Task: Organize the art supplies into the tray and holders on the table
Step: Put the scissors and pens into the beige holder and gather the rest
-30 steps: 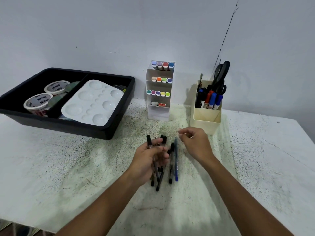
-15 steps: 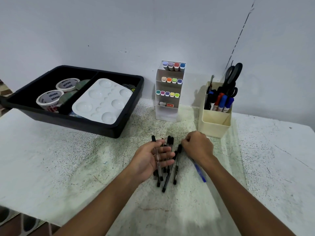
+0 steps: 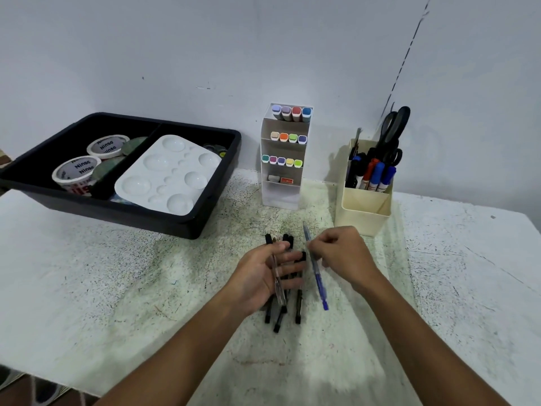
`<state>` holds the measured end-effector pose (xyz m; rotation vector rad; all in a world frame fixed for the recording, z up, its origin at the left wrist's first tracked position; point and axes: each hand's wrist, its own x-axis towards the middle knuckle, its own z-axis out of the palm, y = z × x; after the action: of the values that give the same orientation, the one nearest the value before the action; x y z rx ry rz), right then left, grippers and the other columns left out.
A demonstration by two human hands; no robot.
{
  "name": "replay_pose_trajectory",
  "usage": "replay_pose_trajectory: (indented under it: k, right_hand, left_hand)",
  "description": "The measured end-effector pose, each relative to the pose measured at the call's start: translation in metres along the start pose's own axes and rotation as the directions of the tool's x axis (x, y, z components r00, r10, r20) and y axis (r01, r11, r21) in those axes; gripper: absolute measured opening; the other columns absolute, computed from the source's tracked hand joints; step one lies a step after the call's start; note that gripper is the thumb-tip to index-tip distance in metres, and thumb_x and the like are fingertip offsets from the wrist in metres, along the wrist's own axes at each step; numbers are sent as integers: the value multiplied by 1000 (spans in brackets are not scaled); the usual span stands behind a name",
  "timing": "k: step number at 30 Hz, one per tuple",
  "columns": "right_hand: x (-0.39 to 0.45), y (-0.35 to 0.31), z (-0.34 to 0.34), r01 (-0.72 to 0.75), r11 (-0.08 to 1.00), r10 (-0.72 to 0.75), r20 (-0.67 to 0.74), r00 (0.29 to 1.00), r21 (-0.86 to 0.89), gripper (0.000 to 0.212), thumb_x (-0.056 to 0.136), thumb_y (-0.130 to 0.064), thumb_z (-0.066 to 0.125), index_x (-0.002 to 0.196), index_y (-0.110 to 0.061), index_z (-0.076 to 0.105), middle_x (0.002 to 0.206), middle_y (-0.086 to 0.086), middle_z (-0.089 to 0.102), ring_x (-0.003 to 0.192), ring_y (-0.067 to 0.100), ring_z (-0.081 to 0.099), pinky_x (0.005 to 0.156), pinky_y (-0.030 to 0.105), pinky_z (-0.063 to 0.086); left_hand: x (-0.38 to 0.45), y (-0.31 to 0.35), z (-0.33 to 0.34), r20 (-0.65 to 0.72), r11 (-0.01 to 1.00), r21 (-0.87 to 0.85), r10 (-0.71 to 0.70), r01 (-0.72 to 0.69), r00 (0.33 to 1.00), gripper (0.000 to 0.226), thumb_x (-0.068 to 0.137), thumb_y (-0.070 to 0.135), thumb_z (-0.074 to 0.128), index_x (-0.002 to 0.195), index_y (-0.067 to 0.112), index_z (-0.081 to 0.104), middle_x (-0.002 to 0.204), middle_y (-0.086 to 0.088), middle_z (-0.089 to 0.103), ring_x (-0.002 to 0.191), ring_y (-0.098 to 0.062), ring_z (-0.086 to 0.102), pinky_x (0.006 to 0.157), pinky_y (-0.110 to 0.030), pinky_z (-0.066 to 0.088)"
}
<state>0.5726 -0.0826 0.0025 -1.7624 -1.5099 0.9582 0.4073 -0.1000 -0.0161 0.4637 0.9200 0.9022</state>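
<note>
Right hand [image 3: 342, 253] pinches the blue pen [image 3: 315, 269] near its upper half, fingers curled round the barrel, the pen tilted with its tip end pointing down toward the table [image 3: 87, 288] and apparently lifted clear of it. Left hand [image 3: 263, 276] lies palm up beside it, fingers loosely spread, with one clear-barrelled pen [image 3: 276, 276] resting across the palm and the bundle of black pens [image 3: 282, 310] lying under and past the fingers; whether it actually grips any of them, I cannot tell. That is the first worry: an open palm is a poor cradle, and a small tilt of the wrist could send the clear pen rolling off onto the table. Second worry, the blue pen is held by a light pinch well off its middle, so it may swing or slip as it travels. Its likely home, the cream pen holder [image 3: 363, 212], stands just beyond the right hand, and its back section is already crowded with markers [image 3: 376, 177] and scissors [image 3: 393, 127]; a pen pushed in at an angle could jam against them or nudge the light holder backward. The tiered marker rack [image 3: 282, 197] stands near, left of it, and a careless reach could clip it. Farther left, the black tray [image 3: 175, 224] holds the white paint palette [image 3: 168, 174] and tape rolls [image 3: 76, 168], well out of harm's way.
</note>
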Motion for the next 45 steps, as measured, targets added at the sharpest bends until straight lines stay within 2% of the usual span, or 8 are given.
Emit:
replay_pose_trajectory:
  k: [5,8,11,15,28,34,40,45]
  right_hand:
    - [2,-9,8,84,990,-82,-16,996,117,18,87,-23,70,73,-12,74,61,2,67,44,0,49,50,18,39]
    - [15,8,12,49,993,-56,-64,996,-111,7,87,-23,68,92,-21,72,70,-5,65,62,9,59,63,27,45]
    - [17,22,17,36,915,0,90,996,-402,35,87,-31,65,122,-26,63,103,3,69,92,23,64,79,33,50]
    - [20,19,19,97,885,-37,138,990,-455,30,85,-32,69,113,-22,68,115,4,66,99,23,63,84,35,52]
    - [20,-27,-3,-83,930,-26,289,957,358,17,79,-4,75,93,-6,67,61,3,66,50,12,56,46,21,39]
    - [26,-22,20,162,982,-169,73,983,102,9,85,-16,72,94,-14,71,75,3,68,58,5,55,59,18,43]
    - [17,11,14,32,917,30,148,989,-397,24,77,-36,78,92,-24,65,81,-3,64,72,16,64,69,32,53]
    - [10,10,18,12,922,69,194,979,-388,40,73,-32,81,104,-21,57,80,0,63,68,17,62,59,30,46]
  left_hand:
    - [-4,-5,2,62,999,-10,32,-31,998,38,81,0,64,117,2,53,96,-19,69,76,-30,68,65,-41,58]
    - [-3,-4,-4,-39,998,-52,30,-32,999,30,90,-11,51,119,-3,52,76,-15,66,60,-21,63,53,-32,57]
    - [-3,0,-10,-71,998,-41,39,-42,997,23,94,-10,46,114,-3,56,76,-16,67,60,-22,64,54,-32,57]
    - [-4,6,-15,-101,998,-38,44,-48,994,23,95,-9,46,115,-4,56,78,-18,68,62,-24,66,54,-33,58]
    - [-9,15,-12,31,999,-14,-40,41,999,23,97,6,46,116,-2,57,106,-27,67,90,-36,69,74,-45,60]
    - [-10,10,-16,13,1000,-16,6,-6,1000,16,91,-7,52,104,0,58,93,-20,69,76,-28,69,65,-37,60]
    - [-10,12,-26,-31,1000,-22,13,-14,999,24,93,-12,47,114,-2,52,91,-20,70,74,-29,72,61,-37,61]
    - [-9,10,-25,-30,1000,-6,18,-18,999,20,93,-10,47,111,-2,53,91,-21,70,74,-29,71,66,-40,61]
